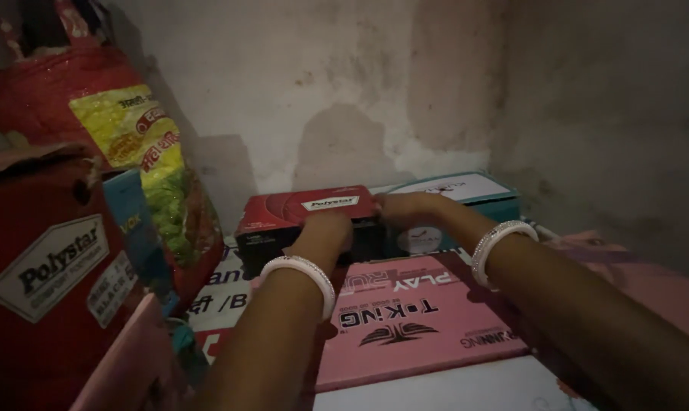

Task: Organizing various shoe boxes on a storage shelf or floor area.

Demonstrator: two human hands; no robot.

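Left hand [323, 232]: fingers curled over the front edge of the red box [303, 209], gripping it.
Right hand [409, 207]: closed on the box's right end.
Red box: against the wall, beside the teal box [474, 199], behind the pink box [413, 320].

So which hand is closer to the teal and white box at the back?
The right hand. It rests at the red box's right end, against the teal and white box. The left hand grips the red box's front, farther left.
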